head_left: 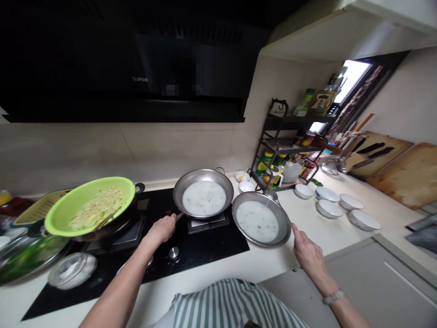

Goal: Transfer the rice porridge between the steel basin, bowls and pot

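Note:
My left hand (164, 228) is closed around the handle of a steel wok (180, 193). The wok sits on the right burner and holds a cloudy white liquid (204, 198) with small green bits. At the right, my right hand (307, 250) is closed on the near-right rim of a round metal basin (284, 223). A similar white liquid (257, 221) with green flecks fills the basin's bottom. The basin is beside the wok, over the cooktop's right edge and the counter. A rounded metal piece, perhaps a ladle bowl (271, 195), shows behind its far rim.
A green colander (54, 223) of pale shredded food rests over a dark pan at the left. A glass jar (72, 269) and a glass lid (30, 255) lie nearby. Several white bowls (364, 219) and a spice rack (287, 120) stand right. The range hood (123, 105) hangs above.

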A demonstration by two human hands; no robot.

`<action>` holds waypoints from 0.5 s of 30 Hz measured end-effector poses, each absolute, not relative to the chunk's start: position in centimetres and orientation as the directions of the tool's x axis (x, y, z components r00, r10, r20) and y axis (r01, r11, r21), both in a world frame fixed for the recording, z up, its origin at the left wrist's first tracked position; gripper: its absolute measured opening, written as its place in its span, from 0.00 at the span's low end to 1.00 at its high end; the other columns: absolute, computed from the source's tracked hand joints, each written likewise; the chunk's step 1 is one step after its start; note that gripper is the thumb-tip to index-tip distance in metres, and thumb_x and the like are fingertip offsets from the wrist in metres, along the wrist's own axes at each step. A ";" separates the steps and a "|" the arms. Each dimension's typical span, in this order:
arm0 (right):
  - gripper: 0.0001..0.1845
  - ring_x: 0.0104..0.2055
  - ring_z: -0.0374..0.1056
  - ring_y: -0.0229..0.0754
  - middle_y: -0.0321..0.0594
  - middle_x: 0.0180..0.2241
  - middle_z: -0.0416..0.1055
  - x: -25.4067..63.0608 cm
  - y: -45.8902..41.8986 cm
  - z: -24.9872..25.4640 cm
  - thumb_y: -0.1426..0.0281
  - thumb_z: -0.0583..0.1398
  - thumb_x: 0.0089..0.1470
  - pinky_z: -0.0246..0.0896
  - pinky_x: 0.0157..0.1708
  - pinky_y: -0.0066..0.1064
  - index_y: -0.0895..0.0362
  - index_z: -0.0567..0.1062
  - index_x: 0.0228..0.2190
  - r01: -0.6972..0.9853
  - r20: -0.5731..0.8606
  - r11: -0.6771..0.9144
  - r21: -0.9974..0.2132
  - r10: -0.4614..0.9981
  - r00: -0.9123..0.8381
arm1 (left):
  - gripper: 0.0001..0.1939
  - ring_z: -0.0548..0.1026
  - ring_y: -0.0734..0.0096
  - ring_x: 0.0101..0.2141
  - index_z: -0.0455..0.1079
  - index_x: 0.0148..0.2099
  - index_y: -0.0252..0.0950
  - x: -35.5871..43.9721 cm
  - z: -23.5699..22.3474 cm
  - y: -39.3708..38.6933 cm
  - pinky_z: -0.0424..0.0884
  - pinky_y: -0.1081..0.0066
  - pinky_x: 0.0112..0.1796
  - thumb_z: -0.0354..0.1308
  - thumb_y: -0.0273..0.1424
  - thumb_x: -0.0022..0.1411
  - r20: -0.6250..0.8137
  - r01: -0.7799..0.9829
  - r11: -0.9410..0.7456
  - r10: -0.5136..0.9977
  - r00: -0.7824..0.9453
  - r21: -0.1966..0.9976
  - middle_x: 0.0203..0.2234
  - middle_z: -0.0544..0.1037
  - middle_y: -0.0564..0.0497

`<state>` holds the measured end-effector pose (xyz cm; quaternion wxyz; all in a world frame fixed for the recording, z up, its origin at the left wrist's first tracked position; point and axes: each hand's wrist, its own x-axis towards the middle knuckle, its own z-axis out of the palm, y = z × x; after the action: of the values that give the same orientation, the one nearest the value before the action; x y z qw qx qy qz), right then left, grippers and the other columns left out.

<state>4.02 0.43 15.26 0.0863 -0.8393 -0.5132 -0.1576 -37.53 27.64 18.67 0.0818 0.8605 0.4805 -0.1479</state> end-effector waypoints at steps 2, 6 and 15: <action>0.23 0.27 0.71 0.44 0.50 0.35 0.75 3.9 0.6 14.9 0.78 0.50 0.51 0.63 0.26 0.32 0.61 0.72 0.47 0.867 0.327 -0.474 -0.153 0.803 0.497 | 0.15 0.76 0.53 0.44 0.63 0.51 0.31 -37.5 18.6 27.7 0.70 0.62 0.40 0.47 0.25 0.62 -0.328 0.851 -0.524 0.805 0.494 -0.006 0.44 0.76 0.35; 0.16 0.21 0.65 0.41 0.41 0.20 0.70 3.3 1.9 15.9 0.71 0.52 0.48 0.58 0.21 0.30 0.62 0.74 0.37 0.446 0.075 -0.464 -0.766 0.624 0.778 | 0.16 0.76 0.55 0.44 0.63 0.52 0.32 -37.5 18.4 27.7 0.70 0.63 0.40 0.47 0.25 0.62 -0.327 0.852 -0.523 0.808 0.490 -0.016 0.44 0.75 0.36; 0.23 0.16 0.53 0.33 0.34 0.18 0.66 -2.2 8.6 22.7 0.67 0.58 0.43 0.46 0.17 0.25 0.64 0.72 0.42 0.111 -0.103 -0.207 -0.972 0.800 0.592 | 0.17 0.76 0.54 0.45 0.63 0.53 0.32 -37.5 18.5 27.7 0.71 0.62 0.40 0.47 0.25 0.61 -0.324 0.859 -0.511 0.815 0.481 -0.011 0.44 0.75 0.34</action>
<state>-2.23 8.62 22.66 0.5418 -0.7088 -0.3210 0.3179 -37.50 27.69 18.45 0.0766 0.8571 0.4883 -0.1452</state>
